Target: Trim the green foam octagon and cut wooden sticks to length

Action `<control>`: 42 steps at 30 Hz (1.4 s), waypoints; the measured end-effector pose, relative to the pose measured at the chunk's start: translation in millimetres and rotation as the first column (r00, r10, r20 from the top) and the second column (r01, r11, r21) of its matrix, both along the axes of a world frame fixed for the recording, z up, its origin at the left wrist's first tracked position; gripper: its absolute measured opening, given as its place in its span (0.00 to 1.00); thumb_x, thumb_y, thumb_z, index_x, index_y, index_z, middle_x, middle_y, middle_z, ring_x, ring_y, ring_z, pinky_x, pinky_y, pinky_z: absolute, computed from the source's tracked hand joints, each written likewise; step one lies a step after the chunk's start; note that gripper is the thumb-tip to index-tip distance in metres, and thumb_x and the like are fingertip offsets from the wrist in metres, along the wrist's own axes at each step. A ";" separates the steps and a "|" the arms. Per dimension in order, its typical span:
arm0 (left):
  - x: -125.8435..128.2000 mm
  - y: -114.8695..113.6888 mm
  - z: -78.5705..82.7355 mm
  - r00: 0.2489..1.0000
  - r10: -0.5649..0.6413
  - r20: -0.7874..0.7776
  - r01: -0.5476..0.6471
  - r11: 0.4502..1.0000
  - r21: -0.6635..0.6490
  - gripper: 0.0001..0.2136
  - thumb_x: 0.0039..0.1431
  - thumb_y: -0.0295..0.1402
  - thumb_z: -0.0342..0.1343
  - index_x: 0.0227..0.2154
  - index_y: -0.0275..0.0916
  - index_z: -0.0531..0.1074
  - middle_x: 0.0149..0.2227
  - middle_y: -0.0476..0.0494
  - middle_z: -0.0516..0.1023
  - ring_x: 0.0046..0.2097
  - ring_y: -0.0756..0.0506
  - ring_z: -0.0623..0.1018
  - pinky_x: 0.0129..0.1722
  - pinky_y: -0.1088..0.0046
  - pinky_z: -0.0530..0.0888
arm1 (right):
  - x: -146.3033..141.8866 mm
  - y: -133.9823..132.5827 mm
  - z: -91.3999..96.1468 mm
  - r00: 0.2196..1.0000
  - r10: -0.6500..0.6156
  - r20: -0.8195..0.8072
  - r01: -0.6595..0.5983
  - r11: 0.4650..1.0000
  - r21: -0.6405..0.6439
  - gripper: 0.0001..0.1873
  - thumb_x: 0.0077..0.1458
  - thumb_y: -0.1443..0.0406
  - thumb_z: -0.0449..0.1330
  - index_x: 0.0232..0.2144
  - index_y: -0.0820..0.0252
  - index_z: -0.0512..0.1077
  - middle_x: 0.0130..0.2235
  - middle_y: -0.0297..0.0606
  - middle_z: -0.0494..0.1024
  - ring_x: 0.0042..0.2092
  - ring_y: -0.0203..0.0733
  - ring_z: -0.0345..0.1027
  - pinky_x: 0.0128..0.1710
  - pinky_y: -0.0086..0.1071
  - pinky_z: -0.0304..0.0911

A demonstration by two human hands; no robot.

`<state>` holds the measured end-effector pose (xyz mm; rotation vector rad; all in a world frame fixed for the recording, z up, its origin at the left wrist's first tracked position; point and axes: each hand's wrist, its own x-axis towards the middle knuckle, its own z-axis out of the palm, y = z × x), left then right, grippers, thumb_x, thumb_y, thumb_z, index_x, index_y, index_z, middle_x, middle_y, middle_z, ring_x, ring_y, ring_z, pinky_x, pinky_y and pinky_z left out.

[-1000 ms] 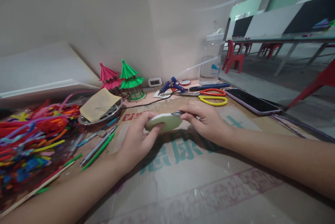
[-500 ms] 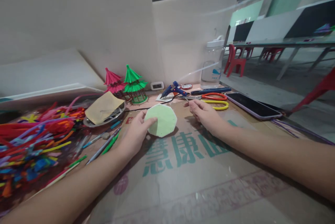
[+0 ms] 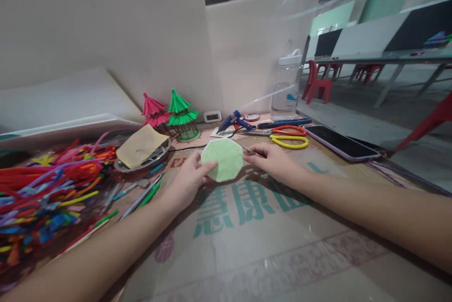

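Observation:
My left hand (image 3: 192, 172) grips a light green octagonal card (image 3: 223, 159) by its left edge, thumb on top. Small dark dots show near the card's edges. At the card's right edge, my right hand (image 3: 266, 157) pinches a thin, dark, pin-like piece (image 3: 251, 151); its exact kind is too small to make out. Beneath both hands lies a printed cardboard sheet (image 3: 247, 245). Just beyond the card is a blue glue gun (image 3: 235, 121). Scissors (image 3: 289, 136) with red and yellow handles lie beyond my right hand.
Pipe cleaners (image 3: 45, 189) are heaped at the left beside a metal dish (image 3: 123, 167) with sandpaper-like sheet (image 3: 141, 145). A red model pavilion (image 3: 154, 110) and a green one (image 3: 183, 116) stand behind. A water bottle (image 3: 285, 87) and phone (image 3: 342, 142) are at the right.
The card in my left hand has shifted slightly right and tilted. My right hand has moved left and down, bringing the thin piece to the card's right edge.

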<state>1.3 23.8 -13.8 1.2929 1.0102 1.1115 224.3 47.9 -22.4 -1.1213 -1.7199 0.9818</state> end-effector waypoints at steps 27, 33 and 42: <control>2.3 -8.3 7.9 0.938 0.128 -0.323 -0.034 0.959 0.280 0.14 0.54 0.36 0.60 0.42 0.37 0.67 0.39 0.46 0.75 0.41 0.46 0.74 0.38 0.73 0.72 | 2.3 -6.2 -6.8 0.997 -0.058 0.057 0.024 0.879 0.476 0.14 0.63 0.60 0.52 0.46 0.58 0.72 0.47 0.42 0.78 0.49 0.46 0.71 0.51 0.43 0.64; 10.0 -24.4 19.1 0.825 0.159 -0.543 0.111 0.895 0.431 0.04 0.55 0.28 0.58 0.33 0.38 0.68 0.29 0.54 0.71 0.30 0.52 0.71 0.29 0.79 0.67 | 1.5 -20.4 1.2 0.973 0.019 0.231 -0.158 0.783 0.602 0.12 0.64 0.62 0.51 0.43 0.61 0.71 0.40 0.43 0.78 0.40 0.44 0.71 0.40 0.38 0.66; 7.2 -28.8 18.3 0.759 0.233 -0.609 0.246 0.763 0.598 0.04 0.56 0.27 0.60 0.35 0.38 0.75 0.35 0.49 0.80 0.35 0.50 0.77 0.37 0.77 0.72 | 6.3 -24.7 4.1 0.945 -0.001 0.326 -0.240 0.676 0.697 0.17 0.67 0.58 0.48 0.43 0.63 0.71 0.35 0.42 0.74 0.36 0.43 0.65 0.36 0.36 0.60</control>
